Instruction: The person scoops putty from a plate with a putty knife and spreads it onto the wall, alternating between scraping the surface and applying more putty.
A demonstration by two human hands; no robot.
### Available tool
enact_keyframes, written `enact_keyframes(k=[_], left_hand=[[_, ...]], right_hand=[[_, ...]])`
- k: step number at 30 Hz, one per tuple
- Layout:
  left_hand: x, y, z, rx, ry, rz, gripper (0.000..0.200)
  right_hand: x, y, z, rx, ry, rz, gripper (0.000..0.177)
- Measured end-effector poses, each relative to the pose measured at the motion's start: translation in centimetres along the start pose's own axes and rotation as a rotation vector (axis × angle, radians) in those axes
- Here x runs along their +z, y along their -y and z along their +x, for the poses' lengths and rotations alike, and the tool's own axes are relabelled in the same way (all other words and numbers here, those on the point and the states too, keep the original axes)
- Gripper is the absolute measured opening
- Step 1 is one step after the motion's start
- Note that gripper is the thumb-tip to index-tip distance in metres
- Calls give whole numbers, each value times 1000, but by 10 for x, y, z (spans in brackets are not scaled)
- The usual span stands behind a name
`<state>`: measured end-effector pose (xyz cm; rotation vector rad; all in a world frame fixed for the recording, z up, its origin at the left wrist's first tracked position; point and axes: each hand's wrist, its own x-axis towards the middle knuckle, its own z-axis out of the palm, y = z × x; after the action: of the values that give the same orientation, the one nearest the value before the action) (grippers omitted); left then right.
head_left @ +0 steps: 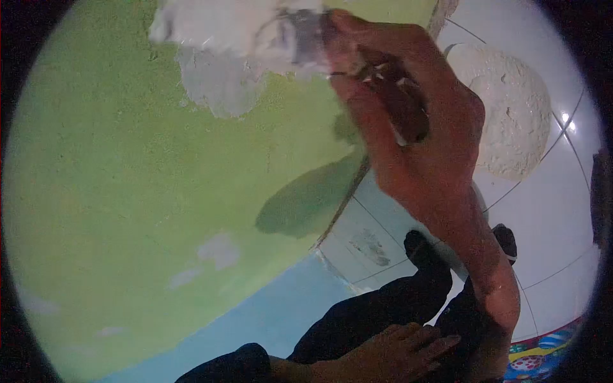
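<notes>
My right hand [428,127] is closed around a putty knife [310,35], whose grey blade is blurred and smeared with white putty. The blade is at the green wall [128,140], by a thick patch of white putty [214,25] near the top. Below it is a thinner, greyish smear [223,83] on the paint. Down at the bottom, my left hand [389,351] lies with fingers stretched over my dark-clothed leg, holding nothing. To the right of my right hand is a round mass of wet white putty [511,115]; what it sits in is partly hidden.
White floor tiles [555,255] meet the wall along a brown-edged line. A grey smudge [370,247] marks one tile. Light blue paint [274,306] borders the green, which has small pale patches [219,251]. A colourful printed cloth or mat [543,351] shows at lower right.
</notes>
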<state>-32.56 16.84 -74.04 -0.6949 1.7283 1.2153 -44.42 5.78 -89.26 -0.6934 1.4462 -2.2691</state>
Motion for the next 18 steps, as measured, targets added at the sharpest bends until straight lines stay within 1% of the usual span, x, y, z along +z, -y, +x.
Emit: enact_keyframes(k=[2,6,8,9,10,11,12,13,14,15,16,17,18], left_hand=[[0,1,0,-1,13,0,50],[4,6,1,1,11,7,48],[11,16,5,-8,21,31,47],[23,27,6,39,21,50,48],[24,29,7,86,22,70,49],[23,28,5,89,26,70,49],[12,21,8,92,-20,99,47],[4,16,10,96,-65,128,45],[0,15,11,99,-63,128,45],[-2,14,13,57,-49,105,44],[-5,13,13,14,-36,82,42],[-4,13,13,14,-37,83,42],[-2,14,14,46,-53,102,42]], right_hand=[[1,7,0,-47,87,-124,38],[-2,-22,-31,-3,41,-135,39],[-16,-23,-48,246,121,-200,39],[-22,-27,-57,248,117,-203,39],[-26,-30,-65,292,168,-218,39],[-29,-30,-70,335,220,-235,39],[-31,-26,-70,335,217,-240,39],[-33,-22,-68,393,246,-240,37],[-34,-19,-65,453,276,-239,35],[-33,-14,-57,453,275,-241,35],[-29,-7,-45,359,191,-191,35],[-25,1,-33,265,108,-140,35],[-20,9,-19,264,108,-139,35]])
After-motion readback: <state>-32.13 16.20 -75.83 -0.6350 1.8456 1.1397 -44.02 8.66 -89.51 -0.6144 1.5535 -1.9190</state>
